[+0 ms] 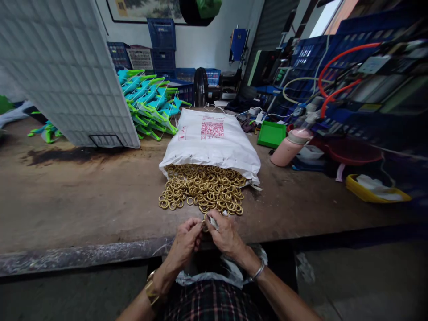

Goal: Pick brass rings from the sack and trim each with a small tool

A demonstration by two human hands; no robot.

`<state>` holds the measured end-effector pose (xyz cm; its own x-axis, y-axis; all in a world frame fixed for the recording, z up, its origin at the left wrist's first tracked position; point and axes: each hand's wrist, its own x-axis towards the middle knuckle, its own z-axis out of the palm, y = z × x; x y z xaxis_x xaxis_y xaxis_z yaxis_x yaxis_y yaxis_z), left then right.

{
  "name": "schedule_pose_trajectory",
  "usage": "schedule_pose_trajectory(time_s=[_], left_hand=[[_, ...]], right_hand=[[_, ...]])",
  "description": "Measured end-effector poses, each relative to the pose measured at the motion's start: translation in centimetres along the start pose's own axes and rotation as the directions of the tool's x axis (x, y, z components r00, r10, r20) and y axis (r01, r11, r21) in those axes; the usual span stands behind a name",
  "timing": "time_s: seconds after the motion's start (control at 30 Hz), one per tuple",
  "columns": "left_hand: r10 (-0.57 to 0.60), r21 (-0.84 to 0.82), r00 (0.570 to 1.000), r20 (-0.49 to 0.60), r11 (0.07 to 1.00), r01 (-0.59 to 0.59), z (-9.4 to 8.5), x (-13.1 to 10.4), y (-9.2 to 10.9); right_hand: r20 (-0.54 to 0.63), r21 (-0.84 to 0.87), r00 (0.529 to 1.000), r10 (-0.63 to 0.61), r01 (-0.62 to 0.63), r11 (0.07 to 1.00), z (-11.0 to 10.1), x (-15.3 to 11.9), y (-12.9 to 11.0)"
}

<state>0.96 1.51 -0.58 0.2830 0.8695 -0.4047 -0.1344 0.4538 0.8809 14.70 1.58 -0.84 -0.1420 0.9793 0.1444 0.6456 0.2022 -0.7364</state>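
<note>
Gold-coloured rings (pixel 207 185) spill in a heap from the open mouth of a white sack (pixel 214 142) with red print. At the table's front edge, just before the heap, my two hands meet. My left hand (pixel 187 235) is closed, its thumb and index finger pinched on a gold ring (pixel 205 226). My right hand (pixel 224 234) grips the same ring from the other side, with a small pale object (pixel 213 222) by its thumb and fingers. A bag with white edges (pixel 230 272) lies below my hands, over my lap.
On the brown table (pixel 83 200), a tall white ribbed panel (pixel 76 76) leans at left beside green and blue plastic pieces (pixel 150 102). To the right are a green tray (pixel 272 134), a pink bottle (pixel 289 149) and a yellow dish (pixel 374 191). Blue crates (pixel 162 35) stand behind.
</note>
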Motion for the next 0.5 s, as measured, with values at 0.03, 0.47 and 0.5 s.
schedule_pose_trajectory(time_s=[0.03,0.47,0.5], left_hand=[[0.001,0.019,1.0,-0.007,1.0,-0.001,-0.1,-0.1,-0.1],[0.352,0.299,0.931,-0.1,0.903,-0.309,0.9,-0.7,0.5],[0.351,0.298,0.934,-0.074,0.901,-0.315,1.1,-0.8,0.5]], right_hand=[[0.007,0.024,1.0,0.021,-0.021,0.999,0.1,-0.1,-0.2],[0.321,0.592,0.854,0.41,-0.519,0.617,0.3,-0.6,-0.1],[0.336,0.608,0.846,0.414,-0.531,0.591,0.5,-0.6,0.1]])
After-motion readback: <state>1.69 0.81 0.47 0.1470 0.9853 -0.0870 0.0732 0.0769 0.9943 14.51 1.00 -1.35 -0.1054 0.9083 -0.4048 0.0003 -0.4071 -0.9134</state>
